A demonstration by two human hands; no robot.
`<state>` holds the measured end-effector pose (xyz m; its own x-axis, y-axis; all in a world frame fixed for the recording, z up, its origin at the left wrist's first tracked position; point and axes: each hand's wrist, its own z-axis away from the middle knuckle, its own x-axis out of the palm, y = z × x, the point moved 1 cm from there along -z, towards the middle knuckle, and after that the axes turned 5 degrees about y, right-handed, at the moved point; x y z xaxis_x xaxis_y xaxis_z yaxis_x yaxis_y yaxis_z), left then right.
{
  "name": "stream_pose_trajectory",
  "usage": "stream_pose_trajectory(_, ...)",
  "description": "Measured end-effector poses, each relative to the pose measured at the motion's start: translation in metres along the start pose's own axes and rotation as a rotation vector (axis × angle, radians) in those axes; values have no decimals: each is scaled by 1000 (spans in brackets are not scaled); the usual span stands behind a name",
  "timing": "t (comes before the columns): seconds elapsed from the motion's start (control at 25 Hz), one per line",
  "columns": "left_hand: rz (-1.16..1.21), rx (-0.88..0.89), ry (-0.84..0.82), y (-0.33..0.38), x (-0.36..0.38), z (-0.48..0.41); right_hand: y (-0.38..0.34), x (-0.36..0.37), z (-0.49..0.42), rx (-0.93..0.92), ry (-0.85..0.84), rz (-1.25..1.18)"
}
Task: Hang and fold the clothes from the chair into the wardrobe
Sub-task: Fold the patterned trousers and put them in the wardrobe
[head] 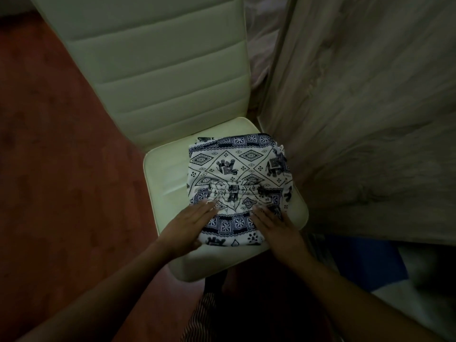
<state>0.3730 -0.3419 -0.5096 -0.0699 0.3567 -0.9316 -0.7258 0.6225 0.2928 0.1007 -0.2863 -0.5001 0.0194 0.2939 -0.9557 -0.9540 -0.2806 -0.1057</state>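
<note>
A white garment with a dark blue elephant print [237, 174] lies folded into a rough square on the seat of a cream padded chair [167, 174]. My left hand [187, 223] rests flat on the garment's near left corner, fingers together and stretched out. On the near right corner my right hand [274, 223] lies flat in the same way. Both palms press down on the cloth; neither hand grips it. The gathered waistband shows just beyond my fingertips.
The chair's ribbed backrest [158, 65] rises behind the seat. A pale wood-grain panel [357, 107] stands close along the chair's right side. Reddish floor [49, 169] lies to the left. Blue and white cloth [370, 267] sits low at the right.
</note>
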Motion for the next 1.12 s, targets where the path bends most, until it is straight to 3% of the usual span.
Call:
stream_pose_trajectory(0.12,36,-27,19,2,-2,-2,1,-6,-7,-23,-44,-24)
stream_pose_trajectory(0.24,347,-176,64,7,-19,-1,4,-13,-5,-11,-123,-237)
stream_pose_trajectory(0.36,692,-319,49,6,-46,4,4,-31,9,218,-78,-686)
stream_pose_trajectory(0.44,974,-447,155,2,-61,7,5,-47,13,421,-48,-958)
stream_pose_trajectory(0.52,1183,-574,252,1,-70,3,9,-60,4,538,110,-1106)
stream_pose_trajectory(0.64,1254,-716,347,0,-77,-18,22,-76,-28,619,338,-1104)
stream_pose_trajectory(0.84,1274,-890,412,-9,-78,-59,40,-87,-83,866,458,-1305)
stream_pose_trajectory(1.0,1232,-959,354,-23,-73,-70,54,-81,-101,978,508,-1400)
stream_pose_trajectory(1.12,1214,-910,274,-20,-78,-74,50,-62,-94,841,383,-1278)
